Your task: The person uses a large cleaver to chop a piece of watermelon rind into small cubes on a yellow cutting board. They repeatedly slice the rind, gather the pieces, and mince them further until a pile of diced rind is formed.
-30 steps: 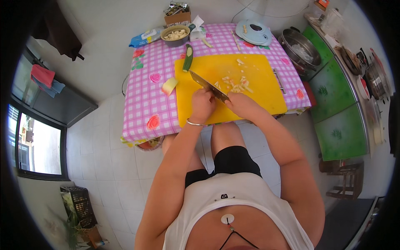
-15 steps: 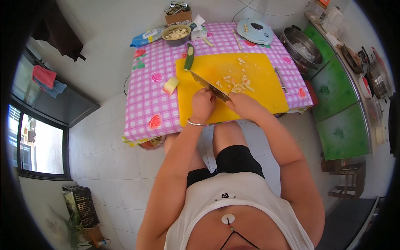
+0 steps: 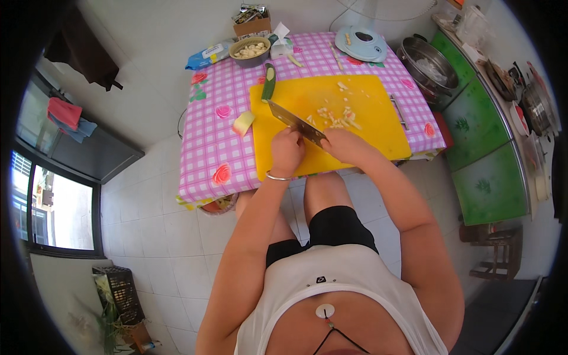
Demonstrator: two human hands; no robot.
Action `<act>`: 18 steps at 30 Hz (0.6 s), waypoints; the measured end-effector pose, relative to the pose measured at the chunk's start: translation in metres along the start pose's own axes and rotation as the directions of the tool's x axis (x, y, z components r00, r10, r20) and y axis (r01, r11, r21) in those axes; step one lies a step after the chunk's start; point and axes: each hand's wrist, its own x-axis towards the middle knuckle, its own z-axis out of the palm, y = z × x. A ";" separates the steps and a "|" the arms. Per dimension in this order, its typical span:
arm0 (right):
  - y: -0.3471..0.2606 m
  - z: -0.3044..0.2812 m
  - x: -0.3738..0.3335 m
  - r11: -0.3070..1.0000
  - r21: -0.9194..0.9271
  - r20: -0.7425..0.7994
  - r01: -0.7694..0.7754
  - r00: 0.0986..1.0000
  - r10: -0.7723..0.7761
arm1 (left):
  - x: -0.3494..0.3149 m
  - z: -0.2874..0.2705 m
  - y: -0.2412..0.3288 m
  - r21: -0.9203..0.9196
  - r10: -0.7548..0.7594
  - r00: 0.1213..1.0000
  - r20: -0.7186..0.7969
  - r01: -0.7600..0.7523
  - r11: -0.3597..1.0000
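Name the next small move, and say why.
Probably one short cut: right hand pressing the knife down, left hand curled clear. The right hand holds the knife, which runs close by the left hand, and chopped pieces lie beyond it on the board. Whether the left hand holds anything is hidden.

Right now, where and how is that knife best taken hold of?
Likely the handle end of the knife, coming from the near right: the broad blade slants to the far left, past the left hand. The handle itself is hidden by the right hand.
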 end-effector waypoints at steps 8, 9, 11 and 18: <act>-0.025 -0.028 0.000 0.979 0.091 0.173 -0.180 0.971 0.162 | 0.002 -0.006 -0.002 0.052 -0.060 0.998 -0.033 0.061 0.997; -0.022 -0.024 -0.001 0.978 0.113 0.143 -0.176 0.977 0.159 | 0.001 -0.005 -0.004 0.045 -0.065 0.998 -0.014 0.065 0.997; -0.008 -0.011 -0.002 0.974 0.157 0.076 -0.164 0.985 0.153 | 0.001 -0.003 -0.006 0.031 -0.069 0.997 0.022 0.068 0.997; 0.007 0.007 -0.011 0.994 0.100 -0.102 -0.036 0.994 0.046 | 0.000 -0.005 -0.005 -0.001 -0.081 0.997 -0.016 0.081 0.997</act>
